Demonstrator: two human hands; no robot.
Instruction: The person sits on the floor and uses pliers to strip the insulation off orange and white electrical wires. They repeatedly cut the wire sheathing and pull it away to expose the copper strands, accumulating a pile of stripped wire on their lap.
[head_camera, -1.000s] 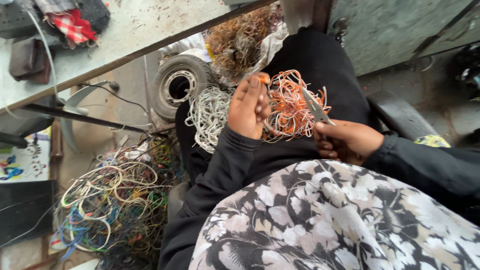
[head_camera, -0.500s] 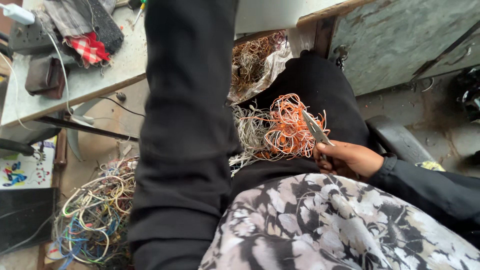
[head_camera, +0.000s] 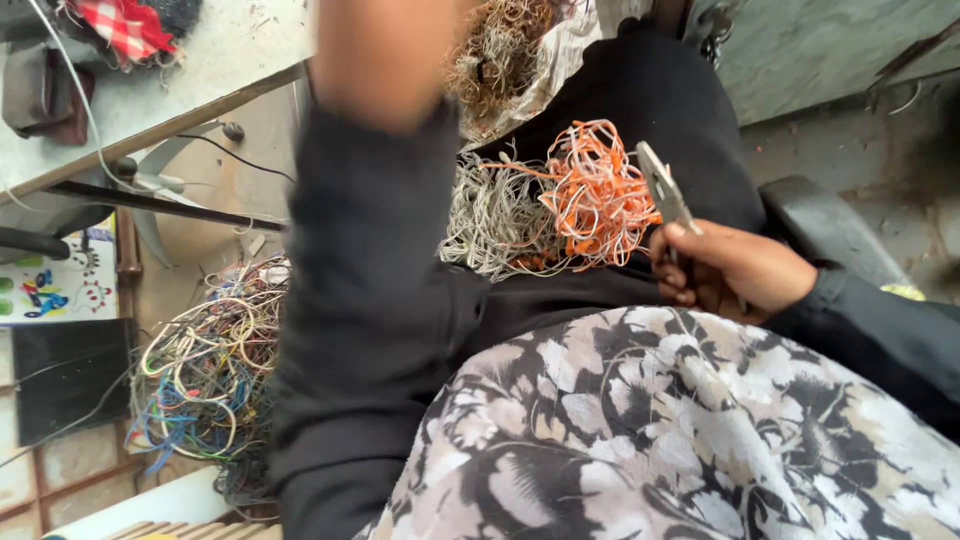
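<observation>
In the head view, the right hand (head_camera: 735, 268) is closed around the handles of a small pair of metal snips (head_camera: 668, 196), whose blades point up and away toward a tangle of orange wire (head_camera: 595, 195) lying on the person's black-clad lap. Just beside it, touching on its left, sits a paler bundle of grey-white wire (head_camera: 495, 222). The left hand (head_camera: 385, 55) is raised close to the camera and badly blurred; whether its fingers are spread or pinching anything cannot be told. To work well here, the snips seem best kept with the tips clear of the lap cloth, and one strand drawn free of the tangle before any cut. The orange wire is thin, looped and kinked, with some loose ends sticking out, so it will likely snag. Down on the floor at left lies a heap of mixed coloured cables (head_camera: 205, 370), and a grey worktop (head_camera: 215, 60) runs along the upper left.
</observation>
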